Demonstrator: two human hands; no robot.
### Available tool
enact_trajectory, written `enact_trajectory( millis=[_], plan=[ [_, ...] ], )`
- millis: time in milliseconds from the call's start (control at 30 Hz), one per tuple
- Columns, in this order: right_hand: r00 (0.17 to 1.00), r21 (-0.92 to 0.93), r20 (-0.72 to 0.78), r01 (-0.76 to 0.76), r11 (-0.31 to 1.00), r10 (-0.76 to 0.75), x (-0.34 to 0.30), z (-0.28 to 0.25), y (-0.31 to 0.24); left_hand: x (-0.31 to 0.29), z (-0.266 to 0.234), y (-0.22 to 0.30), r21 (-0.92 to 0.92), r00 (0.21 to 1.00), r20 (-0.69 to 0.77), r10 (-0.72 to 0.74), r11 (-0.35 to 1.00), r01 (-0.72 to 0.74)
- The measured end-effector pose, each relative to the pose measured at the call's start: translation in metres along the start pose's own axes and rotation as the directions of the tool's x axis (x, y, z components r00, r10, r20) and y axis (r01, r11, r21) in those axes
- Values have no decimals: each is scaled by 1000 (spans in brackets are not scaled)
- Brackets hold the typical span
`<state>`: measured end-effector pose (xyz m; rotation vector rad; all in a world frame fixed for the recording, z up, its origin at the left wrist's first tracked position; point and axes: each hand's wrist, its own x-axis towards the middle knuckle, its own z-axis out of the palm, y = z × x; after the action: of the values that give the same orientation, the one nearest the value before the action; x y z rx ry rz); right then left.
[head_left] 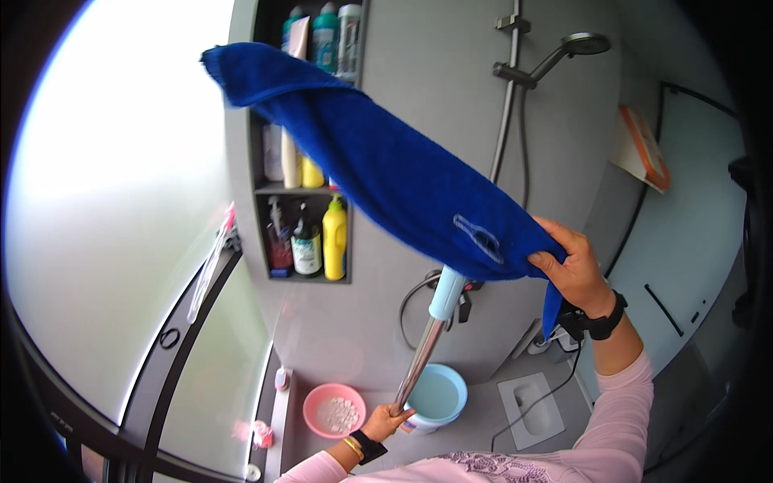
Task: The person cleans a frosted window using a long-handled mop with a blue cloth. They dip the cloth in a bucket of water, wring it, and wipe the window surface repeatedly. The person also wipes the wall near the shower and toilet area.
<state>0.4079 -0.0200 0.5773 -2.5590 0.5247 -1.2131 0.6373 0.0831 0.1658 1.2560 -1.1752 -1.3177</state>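
A blue cloth [394, 169] stretches slantwise across the middle of the view, its far end up at the left, with a small pale-edged slit near its lower right part. My right hand [576, 266] pinches the cloth's lower right end between thumb and fingers, and a short corner dangles below. Under the cloth stands a silver pole [420, 358] with a light-blue sleeve near its top; its upper end is hidden by the cloth. Low down, my left hand [389, 422] is wrapped round the pole.
Below are a pink basin [333, 389] with pale pieces inside, a light-blue bucket [436, 394] and a squat toilet [531, 410]. Bottles fill wall niches [306, 280] at left, beside a frosted window [113, 201]. A shower head [586, 44] and its rail are on the wall.
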Motion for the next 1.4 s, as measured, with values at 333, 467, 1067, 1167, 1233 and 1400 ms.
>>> enact_trajectory(
  millis=[333, 467, 1067, 1167, 1233, 1400],
  plan=[
    [900, 374, 35, -415, 829, 434, -147, 33, 109, 91, 119, 152, -72, 963, 143, 228, 973, -220],
    [969, 754, -10, -154, 638, 245, -169, 28, 154, 122, 203, 177, -56, 942, 169, 289, 957, -284],
    [950, 711, -167, -69, 699, 264, -8, -213, 314, 156, 311, 11, -366, 978, 150, 145, 927, -81],
    [961, 656, -83, -147, 740, 264, 36, -210, 316, 138, 320, -4, -340, 982, 136, 135, 937, -81],
    [950, 619, -31, -227, 752, 311, 68, -211, 308, 132, 322, 6, -330, 981, 123, 148, 939, -100],
    [970, 622, -66, -142, 770, 232, 96, -215, 270, 141, 303, 108, -349, 964, 258, 67, 937, 28]
  ],
)
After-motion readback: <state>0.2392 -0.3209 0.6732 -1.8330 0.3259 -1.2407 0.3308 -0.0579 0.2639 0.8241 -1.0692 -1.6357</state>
